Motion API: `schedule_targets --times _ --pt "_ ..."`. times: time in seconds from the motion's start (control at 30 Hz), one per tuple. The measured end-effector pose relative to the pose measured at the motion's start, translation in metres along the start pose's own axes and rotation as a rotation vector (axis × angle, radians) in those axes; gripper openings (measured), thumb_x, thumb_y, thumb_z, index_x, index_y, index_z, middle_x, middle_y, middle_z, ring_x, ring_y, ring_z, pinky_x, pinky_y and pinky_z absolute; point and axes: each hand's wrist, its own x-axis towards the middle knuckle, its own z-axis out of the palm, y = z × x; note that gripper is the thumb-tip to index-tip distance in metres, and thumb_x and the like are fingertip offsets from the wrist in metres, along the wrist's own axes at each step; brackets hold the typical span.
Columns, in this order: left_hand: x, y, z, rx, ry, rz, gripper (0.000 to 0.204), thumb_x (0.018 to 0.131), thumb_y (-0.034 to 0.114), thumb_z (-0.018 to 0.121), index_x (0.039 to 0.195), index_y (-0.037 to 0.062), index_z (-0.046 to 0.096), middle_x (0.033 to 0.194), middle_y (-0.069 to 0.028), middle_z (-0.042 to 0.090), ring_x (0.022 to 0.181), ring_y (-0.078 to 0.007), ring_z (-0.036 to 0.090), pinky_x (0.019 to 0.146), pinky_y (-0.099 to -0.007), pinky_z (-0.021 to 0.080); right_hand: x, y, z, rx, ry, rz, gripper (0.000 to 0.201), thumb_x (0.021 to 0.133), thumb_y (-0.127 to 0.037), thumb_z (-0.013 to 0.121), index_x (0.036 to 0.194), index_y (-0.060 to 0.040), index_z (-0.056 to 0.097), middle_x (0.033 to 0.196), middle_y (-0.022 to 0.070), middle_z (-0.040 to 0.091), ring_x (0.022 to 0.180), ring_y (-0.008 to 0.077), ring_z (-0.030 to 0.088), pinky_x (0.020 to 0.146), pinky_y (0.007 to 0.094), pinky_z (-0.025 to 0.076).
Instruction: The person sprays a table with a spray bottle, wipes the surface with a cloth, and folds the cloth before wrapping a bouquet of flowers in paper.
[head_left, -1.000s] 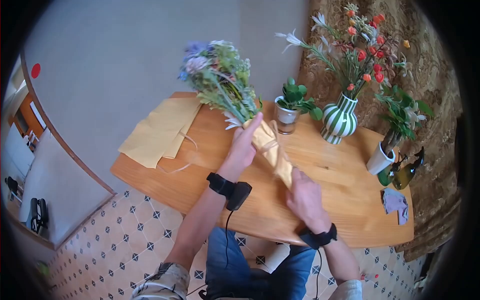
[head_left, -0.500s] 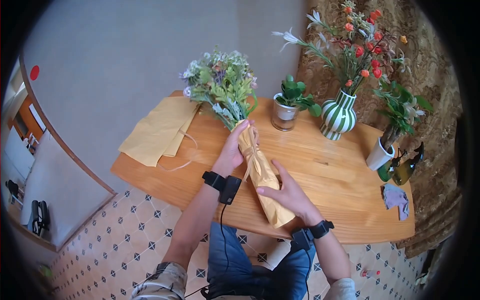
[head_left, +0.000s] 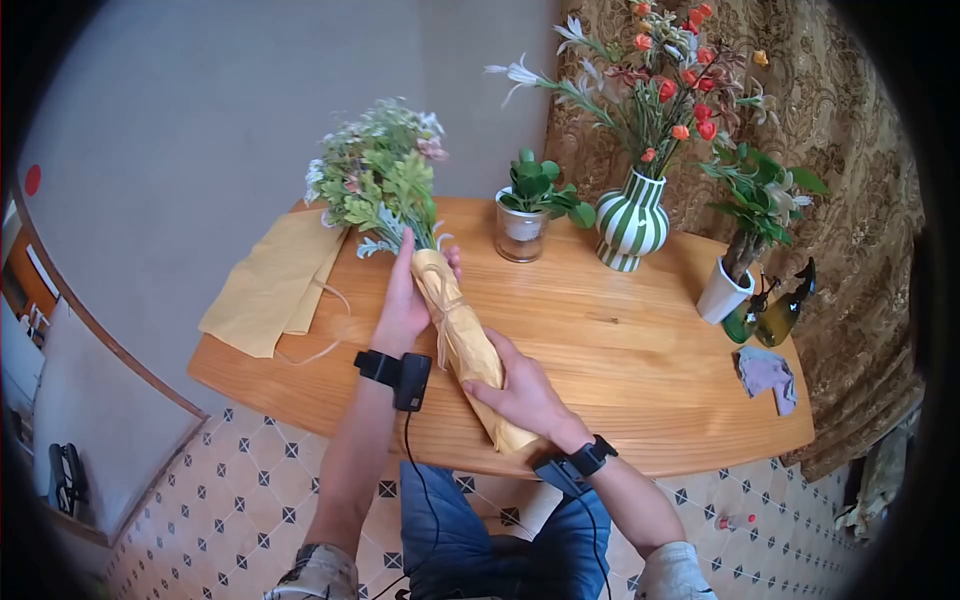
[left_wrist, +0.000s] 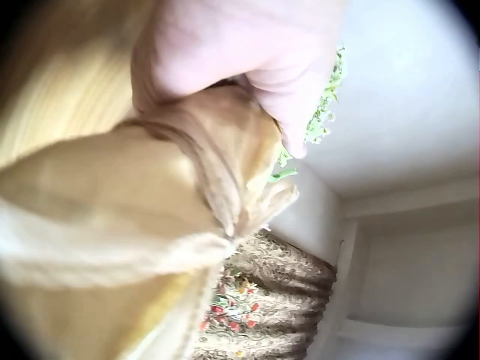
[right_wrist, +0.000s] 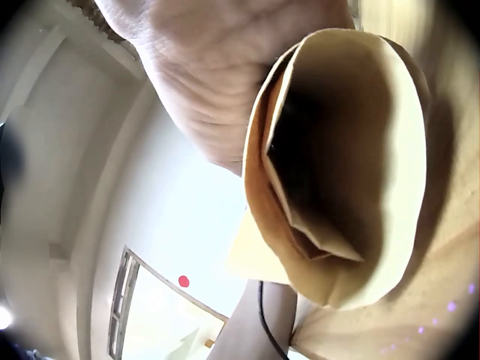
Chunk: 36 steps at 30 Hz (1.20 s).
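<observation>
A bouquet of mixed flowers (head_left: pixel 375 170) lies slanted across the table, its stems rolled in tan wrapping paper (head_left: pixel 470 345). A thin tan ribbon (head_left: pixel 447 303) is tied round the upper wrap in a bow. My left hand (head_left: pixel 402 305) cradles the wrap's neck just under the blooms, fingertips showing on its far side. Lower down, my right hand (head_left: pixel 525 395) grips the paper, thumb across the top; its fingers are hidden behind the wrap. In the right wrist view the hollow bottom end of the paper (right_wrist: pixel 409 172) faces the camera, its layers folded inside.
Spare tan paper sheets (head_left: pixel 265 285) and a loose ribbon (head_left: pixel 325 345) lie at the table's left. Along the back stand a potted plant in glass (head_left: pixel 520 235), a striped vase (head_left: pixel 632 225) and a white pot (head_left: pixel 722 295). A greyish cloth (head_left: pixel 768 375) lies near the right edge.
The bouquet has turned about its length and been lowered, so its bow and other blooms face up. My right hand left the bottom end, opened, then closed round the lower wrap. The view shifted right.
</observation>
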Motion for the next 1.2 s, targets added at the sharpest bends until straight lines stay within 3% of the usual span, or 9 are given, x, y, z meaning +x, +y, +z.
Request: schedule_targets --times 0.1,0.2,0.33,0.4,0.5,0.63,0.93,1.1,1.2 --pt "-0.002 0.019 0.008 0.082 0.098 0.101 0.041 0.088 0.043 0.062 0.102 0.0049 0.055 0.083 -0.0063 0.062 0.070 -0.0155 0.061 0.066 -0.0289 0.052 0.006 -0.009 0.003 -0.072 0.017 -0.045 0.072 0.081 -0.029 0.067 0.139 -0.0011 0.033 0.111 0.0282 0.060 0.101 0.0421 0.060 0.087 0.0428 0.048" --pt "-0.008 0.046 0.017 0.204 0.110 0.190 0.037 0.088 0.040 0.064 0.100 0.0064 0.055 0.082 -0.0062 0.062 0.069 -0.0153 0.060 0.065 -0.0289 0.052 0.018 -0.022 0.010 -0.053 -0.002 -0.064 0.074 0.082 -0.032 0.066 0.140 -0.0013 0.032 0.112 0.0282 0.060 0.102 0.0421 0.060 0.086 0.0438 0.048" --pt "-0.014 0.094 0.008 0.303 0.229 0.152 0.033 0.086 0.037 0.068 0.093 0.0076 0.055 0.075 -0.0054 0.060 0.064 -0.0145 0.060 0.060 -0.0277 0.052 0.032 -0.026 0.027 -0.009 -0.060 -0.127 0.077 0.082 -0.040 0.068 0.140 -0.0027 0.032 0.112 0.0266 0.060 0.101 0.0425 0.059 0.084 0.0446 0.048" --pt "-0.019 0.120 -0.001 0.354 0.237 0.180 0.030 0.085 0.034 0.070 0.088 0.0083 0.055 0.072 -0.0046 0.060 0.060 -0.0142 0.061 0.055 -0.0263 0.052 0.030 -0.035 0.021 -0.053 -0.134 -0.031 0.072 0.084 -0.041 0.067 0.138 -0.0034 0.037 0.108 0.0224 0.062 0.093 0.0366 0.062 0.079 0.0402 0.049" --pt "-0.024 0.164 -0.037 0.432 0.288 0.177 0.025 0.083 0.027 0.072 0.087 0.0089 0.056 0.070 -0.0043 0.061 0.056 -0.0147 0.061 0.051 -0.0260 0.053 0.033 -0.006 0.020 0.064 -0.098 -0.109 0.053 0.088 -0.033 0.064 0.129 -0.0037 0.050 0.092 0.0137 0.064 0.076 0.0180 0.060 0.067 0.0297 0.049" --pt "-0.032 0.210 -0.090 0.567 0.426 0.111 0.021 0.083 0.024 0.072 0.089 0.0100 0.057 0.069 -0.0024 0.061 0.055 -0.0135 0.061 0.050 -0.0260 0.053 0.041 0.024 -0.021 0.038 -0.038 -0.024 0.036 0.088 -0.029 0.064 0.113 -0.0023 0.063 0.078 0.0073 0.065 0.069 0.0151 0.061 0.065 0.0297 0.050" --pt "-0.060 0.194 -0.128 1.061 0.703 0.070 0.048 0.078 0.032 0.073 0.107 -0.0034 0.058 0.088 -0.0090 0.064 0.069 -0.0182 0.064 0.056 -0.0317 0.052 0.040 0.081 -0.087 0.012 0.176 0.194 0.028 0.090 -0.023 0.062 0.106 0.0002 0.064 0.074 0.0046 0.063 0.065 0.0113 0.061 0.063 0.0269 0.050" --pt "-0.060 0.186 -0.136 1.221 0.650 -0.004 0.072 0.076 0.044 0.074 0.119 -0.0102 0.053 0.107 -0.0142 0.063 0.093 -0.0183 0.060 0.079 -0.0295 0.047 0.038 0.100 -0.095 0.140 0.239 0.233 0.026 0.091 -0.021 0.062 0.104 0.0017 0.064 0.075 0.0044 0.063 0.064 0.0100 0.060 0.061 0.0249 0.049" --pt "-0.059 0.183 -0.133 1.389 0.719 0.053 0.078 0.074 0.055 0.072 0.113 -0.0108 0.057 0.100 -0.0146 0.064 0.088 -0.0188 0.061 0.076 -0.0309 0.047 0.037 0.112 -0.094 0.272 0.265 0.213 0.025 0.091 -0.019 0.061 0.103 0.0032 0.064 0.075 0.0042 0.062 0.063 0.0093 0.059 0.059 0.0233 0.049"
